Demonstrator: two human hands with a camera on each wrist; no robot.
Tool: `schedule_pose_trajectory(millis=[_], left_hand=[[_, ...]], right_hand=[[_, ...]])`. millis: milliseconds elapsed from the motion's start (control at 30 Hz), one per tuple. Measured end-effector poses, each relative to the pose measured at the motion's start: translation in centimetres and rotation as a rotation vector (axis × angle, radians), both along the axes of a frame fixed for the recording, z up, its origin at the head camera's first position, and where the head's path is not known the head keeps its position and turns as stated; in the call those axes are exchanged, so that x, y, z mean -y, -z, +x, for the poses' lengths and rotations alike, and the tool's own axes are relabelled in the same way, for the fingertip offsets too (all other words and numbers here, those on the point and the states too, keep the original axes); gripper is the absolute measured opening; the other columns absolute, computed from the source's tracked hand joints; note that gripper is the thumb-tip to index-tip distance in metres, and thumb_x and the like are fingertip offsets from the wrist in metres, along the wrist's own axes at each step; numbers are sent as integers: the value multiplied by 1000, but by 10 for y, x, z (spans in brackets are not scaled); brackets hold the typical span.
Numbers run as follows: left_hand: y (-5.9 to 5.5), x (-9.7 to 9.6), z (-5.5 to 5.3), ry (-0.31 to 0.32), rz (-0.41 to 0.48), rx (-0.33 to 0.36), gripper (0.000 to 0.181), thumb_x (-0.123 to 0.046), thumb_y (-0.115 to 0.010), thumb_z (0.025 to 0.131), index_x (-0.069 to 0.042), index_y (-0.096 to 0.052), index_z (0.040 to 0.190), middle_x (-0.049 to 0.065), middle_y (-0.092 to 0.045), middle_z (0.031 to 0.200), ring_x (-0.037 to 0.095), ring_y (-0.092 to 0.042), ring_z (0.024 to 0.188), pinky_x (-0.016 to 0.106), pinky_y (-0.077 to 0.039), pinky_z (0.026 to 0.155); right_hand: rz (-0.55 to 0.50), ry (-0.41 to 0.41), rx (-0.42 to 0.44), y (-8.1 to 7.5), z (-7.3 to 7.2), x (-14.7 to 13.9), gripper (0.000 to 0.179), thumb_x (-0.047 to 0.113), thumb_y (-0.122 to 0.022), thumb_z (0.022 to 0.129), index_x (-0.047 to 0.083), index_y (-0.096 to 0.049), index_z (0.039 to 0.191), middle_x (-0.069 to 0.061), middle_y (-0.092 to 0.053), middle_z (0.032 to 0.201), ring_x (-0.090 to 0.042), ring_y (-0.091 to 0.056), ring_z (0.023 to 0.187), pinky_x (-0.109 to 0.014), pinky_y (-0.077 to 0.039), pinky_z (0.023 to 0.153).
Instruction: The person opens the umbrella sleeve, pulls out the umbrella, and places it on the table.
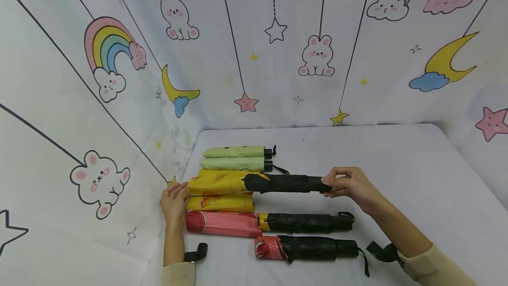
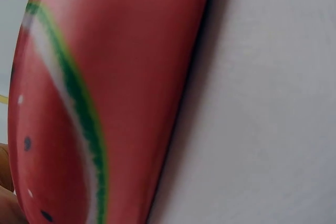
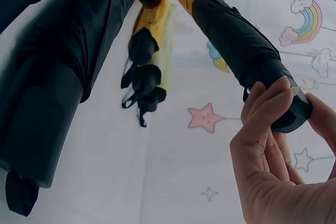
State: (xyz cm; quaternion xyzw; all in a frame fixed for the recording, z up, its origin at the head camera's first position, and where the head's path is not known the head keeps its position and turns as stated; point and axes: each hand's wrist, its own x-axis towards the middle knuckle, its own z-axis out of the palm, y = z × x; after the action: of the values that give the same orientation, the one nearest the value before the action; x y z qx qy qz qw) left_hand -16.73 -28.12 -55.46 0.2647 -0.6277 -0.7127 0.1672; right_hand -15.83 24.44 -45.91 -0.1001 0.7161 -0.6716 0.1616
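Note:
My right hand (image 1: 351, 186) pinches the black handle end of a folded umbrella (image 1: 285, 183). The umbrella's left part sits inside a yellow fruit-print sleeve (image 1: 216, 184); its black folds stick out to the right. At the sleeve's left end, my left hand (image 1: 174, 202) holds the tip between its fingers, the thumb hidden in the head view. In the right wrist view the umbrella (image 3: 236, 40) slants up off the table. Just in front lies another yellow sleeve (image 1: 222, 202) with an orange-slice print. The left wrist view is mostly filled by a pink watermelon-print sleeve (image 2: 142, 77).
Behind lie two light-green sleeved umbrellas (image 1: 234, 163) and a partly hidden yellow one (image 1: 206, 172). Nearer me, a black umbrella (image 1: 305, 223) protrudes from the pink sleeve; another black umbrella with a pink end (image 1: 313, 248) lies below it. The white table (image 1: 397, 158) meets printed cloth walls.

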Motion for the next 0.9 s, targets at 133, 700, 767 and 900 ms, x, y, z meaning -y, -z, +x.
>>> schedule_pose_trajectory(millis=[133,700,767,900], left_hand=[[1,1,1,6,-11,4,59,14,-65,92,8,-41,145,27,-60,141,21,-69,119,21,-58,89],[3,0,-2,-19,-29,-19,57,16,-64,90,11,-43,143,30,-61,137,7,-73,100,18,-58,85],[5,0,-3,-29,-26,-22,56,16,-65,90,11,-43,142,30,-61,136,5,-73,97,17,-58,84],[6,0,-4,-27,-24,-12,54,14,-66,91,11,-44,141,31,-61,136,1,-73,92,17,-58,83]], right_hand=[[-15,3,2,3,1,-6,28,17,-69,101,-11,-68,97,-21,-69,105,-35,-77,83,-42,-64,81],[-2,-57,-38,25,4,-44,22,7,-62,103,-15,-66,102,-22,-72,97,-45,-75,85,-45,-64,81],[4,-70,-41,29,4,-47,22,6,-62,103,-15,-66,103,-22,-73,96,-46,-75,85,-46,-64,81],[16,-97,-34,37,4,-54,22,7,-62,103,-15,-66,105,-19,-73,94,-49,-73,87,-47,-63,82]])
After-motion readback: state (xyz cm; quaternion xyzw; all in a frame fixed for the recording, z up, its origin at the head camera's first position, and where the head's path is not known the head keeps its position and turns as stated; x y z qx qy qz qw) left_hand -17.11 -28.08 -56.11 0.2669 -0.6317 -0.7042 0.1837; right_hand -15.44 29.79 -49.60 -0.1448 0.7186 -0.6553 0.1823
